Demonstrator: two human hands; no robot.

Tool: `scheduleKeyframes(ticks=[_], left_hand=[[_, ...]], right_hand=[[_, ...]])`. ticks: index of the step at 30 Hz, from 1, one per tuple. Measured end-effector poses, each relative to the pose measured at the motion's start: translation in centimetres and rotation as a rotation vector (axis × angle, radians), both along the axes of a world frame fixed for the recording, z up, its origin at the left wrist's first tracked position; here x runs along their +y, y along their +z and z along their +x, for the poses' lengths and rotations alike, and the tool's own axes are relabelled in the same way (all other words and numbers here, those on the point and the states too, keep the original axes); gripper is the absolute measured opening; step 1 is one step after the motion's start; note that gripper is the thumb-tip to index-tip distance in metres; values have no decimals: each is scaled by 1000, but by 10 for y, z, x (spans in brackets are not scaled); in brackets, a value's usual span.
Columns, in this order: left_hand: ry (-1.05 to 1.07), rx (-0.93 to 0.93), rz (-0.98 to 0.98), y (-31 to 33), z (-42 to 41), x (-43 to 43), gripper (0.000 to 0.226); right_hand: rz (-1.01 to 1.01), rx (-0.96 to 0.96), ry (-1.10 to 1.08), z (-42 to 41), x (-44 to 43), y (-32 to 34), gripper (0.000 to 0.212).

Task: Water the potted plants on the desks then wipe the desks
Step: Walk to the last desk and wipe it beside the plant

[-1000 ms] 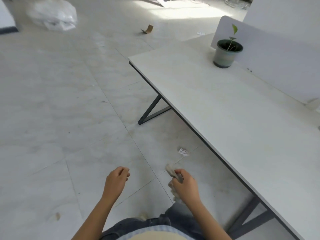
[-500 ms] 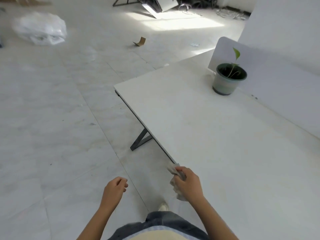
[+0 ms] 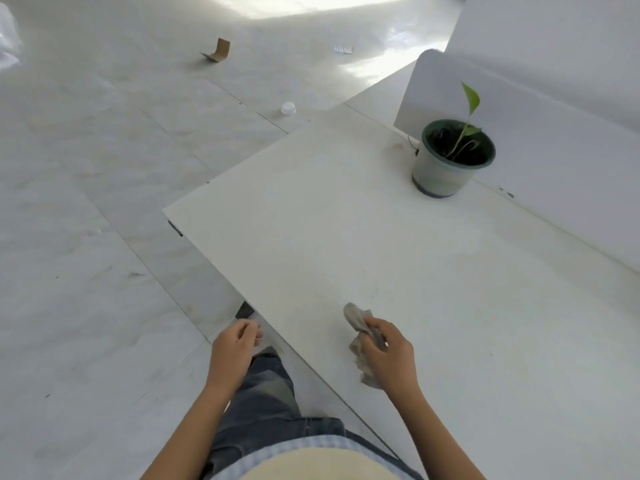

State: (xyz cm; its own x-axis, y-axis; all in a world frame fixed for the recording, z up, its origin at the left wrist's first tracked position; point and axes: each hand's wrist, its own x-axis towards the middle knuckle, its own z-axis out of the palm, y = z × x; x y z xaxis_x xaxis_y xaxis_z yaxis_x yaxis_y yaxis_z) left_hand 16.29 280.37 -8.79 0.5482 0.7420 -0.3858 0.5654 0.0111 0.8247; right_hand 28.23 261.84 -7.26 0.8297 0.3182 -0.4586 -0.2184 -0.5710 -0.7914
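Note:
A white desk [image 3: 346, 237] fills the right half of the view. On its far side stands a grey pot with a dark green rim and a thin seedling, the potted plant [image 3: 446, 161], against a white divider panel. My right hand [image 3: 388, 355] is closed around a crumpled grey cloth [image 3: 358, 323] above the desk's near part. My left hand [image 3: 235, 348] hangs loosely curled beside the desk's front edge, over the floor, with nothing in it.
A white divider panel [image 3: 554, 140] runs along the desk's back. On the tiled floor lie a folded cardboard scrap [image 3: 218, 51], a small clear cap [image 3: 288, 108] and a paper label [image 3: 343, 49]. A dark desk leg [image 3: 244, 310] shows under the front edge.
I have stepped closer to the desk; the plant looks nearer. My right hand with the cloth has moved from beside the desk edge to over the desktop. The left hand stays low.

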Motion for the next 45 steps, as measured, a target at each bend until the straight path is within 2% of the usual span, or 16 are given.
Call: scheduleKeyframes(ticks=[5, 9, 12, 14, 15, 17, 20, 24, 27, 29, 31, 36, 41, 45], left_hand=[[-265, -67, 46, 22, 80, 68, 17], [-433, -55, 74, 19, 116, 102, 17], [-564, -38, 248, 9, 143, 116, 25], [-657, -35, 411, 5, 170, 119, 42], [-708, -15, 483, 2, 186, 120, 51], [-807, 90, 633, -7, 219, 120, 53], [-940, 298, 702, -22, 253, 118, 53], [-1040, 381, 770, -36, 259, 115, 56], [-1030, 402, 775, -39, 259, 113, 57], [-985, 402, 814, -45, 261, 113, 56], [-926, 352, 848, -50, 261, 114, 54], [-824, 248, 875, -53, 261, 113, 52], [-777, 193, 944, -62, 261, 113, 54], [-738, 170, 989, -66, 262, 113, 56]], right_hand=[[31, 19, -250, 17, 43, -4, 22], [-41, -40, -399, 21, 72, 1, 19], [-77, -47, -510, 24, 77, 3, 21], [-82, -14, -605, 31, 73, 0, 21], [-74, -8, -646, 38, 69, -1, 20], [-84, -23, -696, 59, 62, -1, 21], [-144, -95, -714, 104, 47, 5, 22], [-257, -277, -718, 181, 30, 24, 29], [-380, -452, -684, 241, 18, 31, 35], [-525, -463, -550, 277, 12, 23, 37], [-639, -373, -409, 300, 7, 8, 39], [-819, -167, -251, 312, 9, -34, 53], [-806, -231, -191, 281, 51, -39, 52], [-726, -320, 45, 237, 101, -38, 56]])
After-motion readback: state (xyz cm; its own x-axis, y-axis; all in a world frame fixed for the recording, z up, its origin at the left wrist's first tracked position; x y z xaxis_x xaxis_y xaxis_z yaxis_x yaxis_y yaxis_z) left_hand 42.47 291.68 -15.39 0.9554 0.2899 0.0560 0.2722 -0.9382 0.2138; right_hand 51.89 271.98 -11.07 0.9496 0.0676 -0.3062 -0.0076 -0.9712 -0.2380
